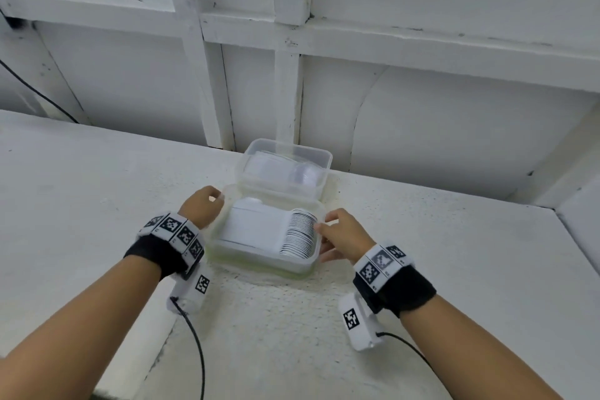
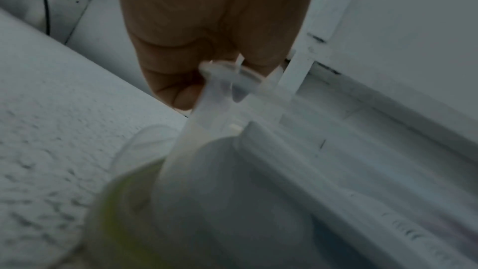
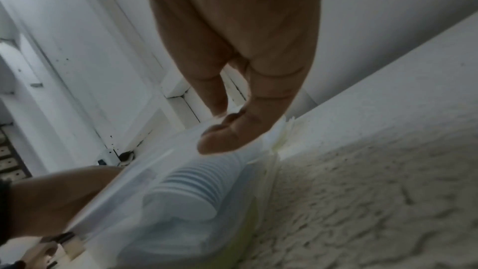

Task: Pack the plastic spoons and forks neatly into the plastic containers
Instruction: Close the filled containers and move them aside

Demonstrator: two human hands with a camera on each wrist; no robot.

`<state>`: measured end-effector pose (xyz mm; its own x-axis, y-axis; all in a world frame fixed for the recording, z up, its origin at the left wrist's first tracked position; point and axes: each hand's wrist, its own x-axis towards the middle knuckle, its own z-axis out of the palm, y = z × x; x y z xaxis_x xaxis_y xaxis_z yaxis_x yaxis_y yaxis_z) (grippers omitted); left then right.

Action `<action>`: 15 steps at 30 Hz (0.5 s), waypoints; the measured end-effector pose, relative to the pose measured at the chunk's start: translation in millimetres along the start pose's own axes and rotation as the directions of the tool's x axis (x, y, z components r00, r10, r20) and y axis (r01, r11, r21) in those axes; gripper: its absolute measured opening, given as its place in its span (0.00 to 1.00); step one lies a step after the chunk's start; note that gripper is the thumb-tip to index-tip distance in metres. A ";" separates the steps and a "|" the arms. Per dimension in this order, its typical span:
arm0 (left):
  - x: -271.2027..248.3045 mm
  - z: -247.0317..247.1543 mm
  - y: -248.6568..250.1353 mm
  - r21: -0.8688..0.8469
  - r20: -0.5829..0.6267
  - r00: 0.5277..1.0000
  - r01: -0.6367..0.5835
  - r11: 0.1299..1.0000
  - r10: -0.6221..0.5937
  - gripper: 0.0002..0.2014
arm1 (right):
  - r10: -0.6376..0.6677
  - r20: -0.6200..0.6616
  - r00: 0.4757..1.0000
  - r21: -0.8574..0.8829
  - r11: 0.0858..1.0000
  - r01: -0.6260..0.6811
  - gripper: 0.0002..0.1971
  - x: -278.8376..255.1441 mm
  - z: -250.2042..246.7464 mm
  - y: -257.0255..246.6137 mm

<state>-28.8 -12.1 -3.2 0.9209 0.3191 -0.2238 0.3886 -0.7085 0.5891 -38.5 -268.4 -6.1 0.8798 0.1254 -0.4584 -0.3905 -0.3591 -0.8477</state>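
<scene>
Left hand [image 1: 202, 207] and right hand [image 1: 341, 235] gripping near container [image 1: 302, 265], spoons [image 1: 300, 234] inside

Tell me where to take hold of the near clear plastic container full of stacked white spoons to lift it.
Grip the near clear plastic container by its short end rims, one hand from each side, where the left hand and right hand already sit; a level lift should keep the spoons stacked.

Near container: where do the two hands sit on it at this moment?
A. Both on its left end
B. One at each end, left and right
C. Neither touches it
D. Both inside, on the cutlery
B: in the head view the left hand is at the left end of the near container and the right hand is at its right end, beside the stacked spoons.
</scene>
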 end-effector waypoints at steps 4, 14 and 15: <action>-20.4 2.6 14.2 -0.180 -0.035 0.997 -0.076 0.981 0.071 0.12 | -0.104 -0.135 0.985 0.012 0.994 0.107 0.12 -17.7 -20.1 0.8; -93.7 74.1 83.3 -0.361 0.222 0.940 -0.166 0.918 0.258 0.07 | -0.075 -0.418 0.905 -0.051 0.997 0.060 0.15 -87.0 -117.8 71.8; -98.7 84.8 86.6 -0.350 0.256 0.929 -0.168 0.921 0.267 0.06 | -0.065 -0.438 0.897 -0.062 0.997 0.042 0.16 -93.5 -124.0 82.3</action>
<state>-83.5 -158.4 4.1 0.9669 -0.0537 -0.2493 0.1928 -0.4860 0.8524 -119.4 -424.4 0.1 0.9328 -0.2694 -0.2394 -0.3361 -0.4101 -0.8479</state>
